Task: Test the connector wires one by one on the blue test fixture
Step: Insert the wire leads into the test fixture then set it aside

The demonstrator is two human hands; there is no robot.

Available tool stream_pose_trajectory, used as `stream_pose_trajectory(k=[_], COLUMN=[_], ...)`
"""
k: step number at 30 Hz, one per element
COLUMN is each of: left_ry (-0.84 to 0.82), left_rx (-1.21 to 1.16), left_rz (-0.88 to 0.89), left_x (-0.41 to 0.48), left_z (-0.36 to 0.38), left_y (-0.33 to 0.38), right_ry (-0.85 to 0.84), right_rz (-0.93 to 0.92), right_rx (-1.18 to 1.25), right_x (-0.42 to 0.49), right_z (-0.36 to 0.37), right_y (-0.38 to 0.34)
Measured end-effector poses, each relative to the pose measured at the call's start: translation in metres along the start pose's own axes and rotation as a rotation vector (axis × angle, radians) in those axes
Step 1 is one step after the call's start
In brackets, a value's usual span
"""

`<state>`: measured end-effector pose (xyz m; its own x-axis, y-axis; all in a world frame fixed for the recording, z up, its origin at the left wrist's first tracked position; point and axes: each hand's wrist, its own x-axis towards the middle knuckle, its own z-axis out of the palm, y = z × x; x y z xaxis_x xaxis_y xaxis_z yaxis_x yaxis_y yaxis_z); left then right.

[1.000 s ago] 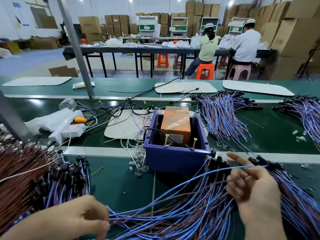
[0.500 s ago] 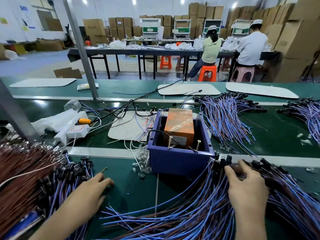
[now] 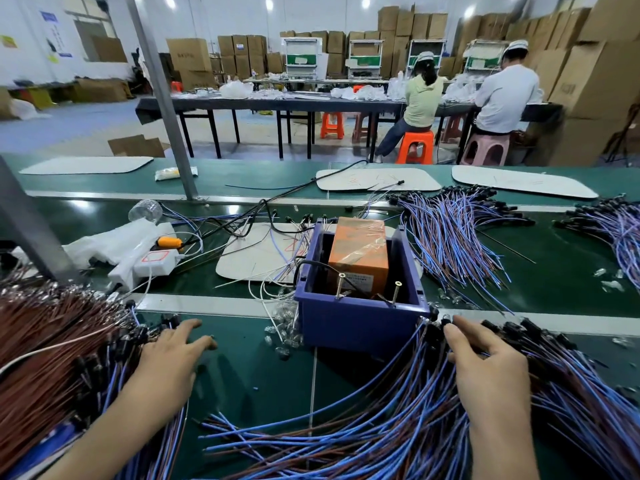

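Blue box (image 3: 360, 325), the test fixture, is standing on the green desk (image 3: 249, 368). An orange block (image 3: 358, 252) is sitting inside it, and two screws (image 3: 341, 284) are sticking up at its near wall. In front of the box and to its right, a heap of blue and brown wires (image 3: 363, 434) is lying. The right hand (image 3: 485, 365) is resting on this heap, and its fingertips (image 3: 452, 327) are touching the black connectors (image 3: 433, 332) at the near right corner of the box. Whether it is pinching one, I cannot tell. Left of the box, the left hand (image 3: 173, 355) is lying released, fingers straight, at the edge of a second heap (image 3: 52, 348) of brown wires.
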<state>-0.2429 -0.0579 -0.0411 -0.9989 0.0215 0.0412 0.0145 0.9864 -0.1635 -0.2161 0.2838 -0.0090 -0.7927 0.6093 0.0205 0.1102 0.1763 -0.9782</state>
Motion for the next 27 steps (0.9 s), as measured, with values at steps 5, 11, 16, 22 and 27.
stream_pose_trajectory(k=[5, 11, 16, 22, 27], left_ry=[-0.056, -0.074, -0.139, -0.184, -0.072], left_rx=[-0.011, 0.108, 0.178, 0.117, -0.11], left_rz=[-0.048, -0.083, -0.034, -0.008, 0.004], left_x=[0.001, 0.001, 0.007, 0.012, 0.011], left_z=[-0.006, -0.008, -0.016, -0.025, -0.031], left_y=[-0.002, -0.004, -0.016, -0.017, -0.011], right_ry=[-0.071, -0.158, -0.161, -0.172, -0.164], right_rz=[-0.008, 0.01, 0.018, 0.026, 0.031], right_rx=[0.043, 0.073, 0.11, 0.145, 0.193], right_x=[-0.001, -0.003, -0.005, -0.006, -0.005], right_z=[0.006, 0.006, 0.003, 0.003, 0.004], right_y=[0.0, -0.002, -0.005, -0.008, -0.008])
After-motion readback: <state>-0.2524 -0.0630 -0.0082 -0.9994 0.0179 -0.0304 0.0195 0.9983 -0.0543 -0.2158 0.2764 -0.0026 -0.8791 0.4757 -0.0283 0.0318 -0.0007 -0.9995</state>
